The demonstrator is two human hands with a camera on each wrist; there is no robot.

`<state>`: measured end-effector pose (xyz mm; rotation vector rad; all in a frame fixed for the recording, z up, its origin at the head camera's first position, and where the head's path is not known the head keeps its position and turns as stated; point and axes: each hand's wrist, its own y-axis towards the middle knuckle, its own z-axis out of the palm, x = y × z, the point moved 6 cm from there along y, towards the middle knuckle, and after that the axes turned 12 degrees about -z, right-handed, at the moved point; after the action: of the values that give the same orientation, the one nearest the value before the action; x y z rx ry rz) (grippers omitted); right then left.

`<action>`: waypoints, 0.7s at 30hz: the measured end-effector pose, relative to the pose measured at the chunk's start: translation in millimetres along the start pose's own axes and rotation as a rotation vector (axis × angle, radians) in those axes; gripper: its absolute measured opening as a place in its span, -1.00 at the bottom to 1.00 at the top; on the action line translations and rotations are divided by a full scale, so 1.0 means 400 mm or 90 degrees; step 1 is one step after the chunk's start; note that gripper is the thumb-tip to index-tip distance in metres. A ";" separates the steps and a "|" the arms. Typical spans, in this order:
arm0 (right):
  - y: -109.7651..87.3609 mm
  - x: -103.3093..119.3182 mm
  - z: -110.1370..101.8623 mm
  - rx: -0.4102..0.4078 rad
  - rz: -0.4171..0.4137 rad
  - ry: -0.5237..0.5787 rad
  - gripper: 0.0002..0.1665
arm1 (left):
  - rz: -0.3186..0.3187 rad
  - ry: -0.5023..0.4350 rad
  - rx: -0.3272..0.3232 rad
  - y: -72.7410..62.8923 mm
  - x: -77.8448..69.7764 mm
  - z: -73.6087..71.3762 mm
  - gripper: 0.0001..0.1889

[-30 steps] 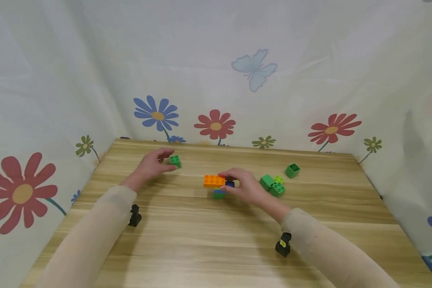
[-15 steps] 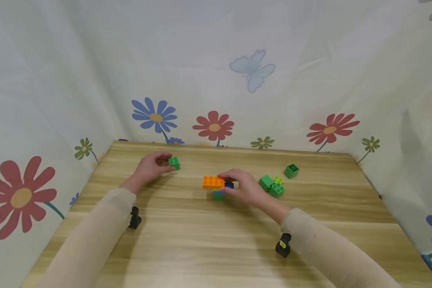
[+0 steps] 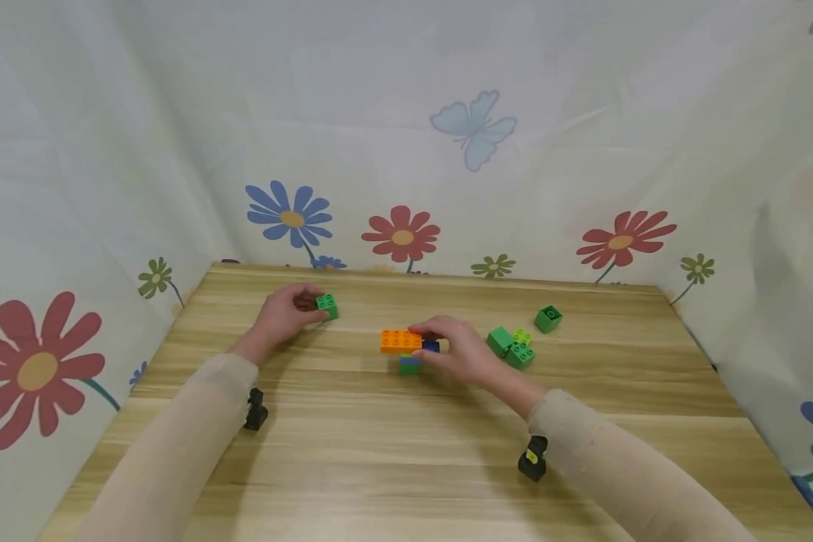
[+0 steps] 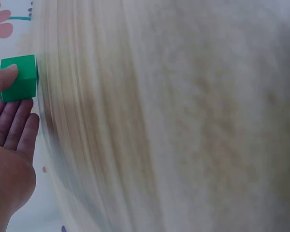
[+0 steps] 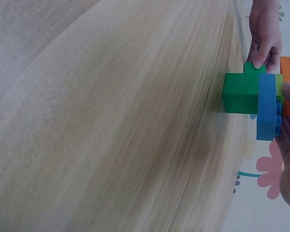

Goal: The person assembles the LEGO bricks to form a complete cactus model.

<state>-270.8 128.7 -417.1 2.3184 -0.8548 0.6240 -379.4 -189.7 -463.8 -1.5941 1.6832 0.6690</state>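
My left hand (image 3: 287,312) pinches a small green toy brick (image 3: 327,306) at the back left of the table. In the left wrist view the thumb lies on the side of that green brick (image 4: 23,79). Nearer the middle, my right hand (image 3: 462,350) grips a stack of toy bricks (image 3: 401,341). An orange brick with several studs tops the stack. The right wrist view shows a lime brick (image 5: 279,87), a blue brick (image 5: 267,106) and a green brick (image 5: 241,94) below it. My right thumb sits by the lime and orange bricks.
Right of the stack lie loose bricks: green ones (image 3: 500,341), a lime one (image 3: 522,336) and another green one (image 3: 548,319) farther back. Small black pieces stand by the left wrist (image 3: 255,410) and the right wrist (image 3: 532,459). A flowered curtain (image 3: 352,113) hangs behind the table.
My left fingers have closed in from around the green brick to pinch it. My right hand and the stack stay nearly where they were.
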 end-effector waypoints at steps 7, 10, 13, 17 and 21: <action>-0.001 -0.001 -0.001 0.003 0.008 0.000 -0.50 | 0.011 -0.013 0.032 -0.015 -0.026 0.003 -0.54; -0.001 -0.004 -0.001 0.001 0.011 0.002 -0.50 | 0.024 -0.018 0.048 -0.023 -0.041 0.007 -0.54; -0.001 -0.004 -0.001 -0.001 0.009 0.004 -0.50 | 0.037 -0.013 0.059 -0.035 -0.059 0.008 -0.55; -0.001 -0.004 -0.001 -0.005 0.009 0.006 -0.50 | 0.057 -0.001 0.075 -0.064 -0.100 0.006 -0.54; -0.001 -0.005 -0.001 -0.006 0.005 0.006 -0.49 | 0.084 0.001 0.089 -0.087 -0.138 0.010 -0.54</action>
<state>-272.0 130.0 -418.3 2.3037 -0.8609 0.6316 -345.5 -156.1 -419.5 -1.3964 1.8076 0.6005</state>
